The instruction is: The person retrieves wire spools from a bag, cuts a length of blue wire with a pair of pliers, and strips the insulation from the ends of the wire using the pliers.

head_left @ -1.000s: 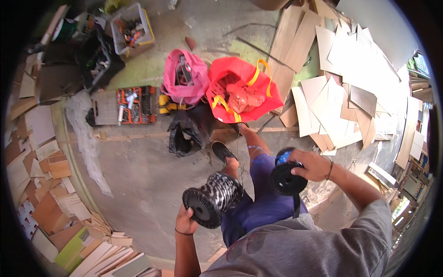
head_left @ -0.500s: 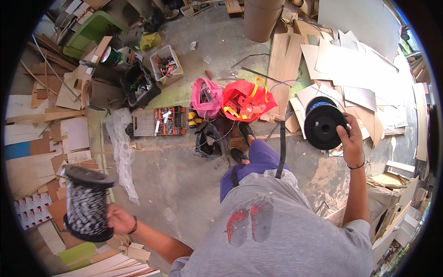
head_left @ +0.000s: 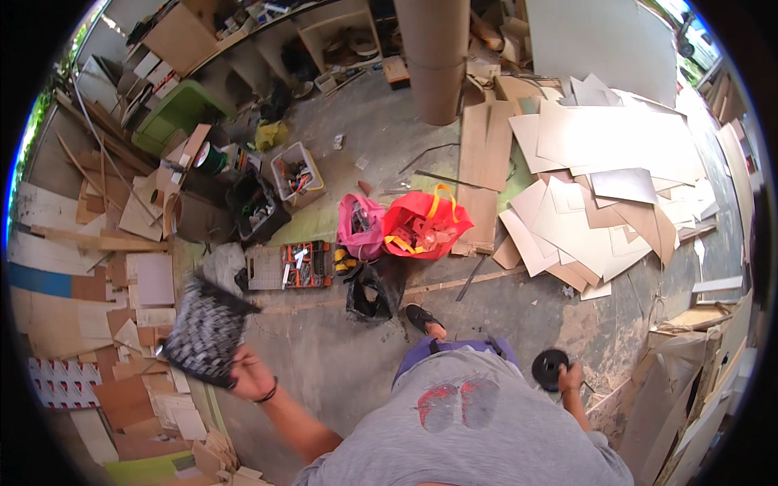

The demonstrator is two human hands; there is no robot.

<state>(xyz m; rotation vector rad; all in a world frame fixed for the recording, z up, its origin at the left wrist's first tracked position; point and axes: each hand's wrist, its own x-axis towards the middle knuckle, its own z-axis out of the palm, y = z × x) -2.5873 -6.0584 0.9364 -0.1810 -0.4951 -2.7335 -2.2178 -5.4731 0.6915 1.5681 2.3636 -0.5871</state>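
My left hand is closed on the lower right side of a large black spool wound with black-and-white cord. That spool is tilted and a little smeared by motion. Lower down at the right, my right hand grips the edge of a second, black spool, whose round end with a centre hole faces up. Its winding is hidden from this angle. Both spools are held off the floor, on either side of my body.
Ahead on the concrete stand a pink bag, a red bag, a black bag and an open tool case. Boards are heaped at right, wood offcuts at left. A column rises beyond.
My right hand has dropped with its spool, down and closer to my body. The left spool has swung up and rightward and tilted. The view has shifted, showing more of the far shelves.
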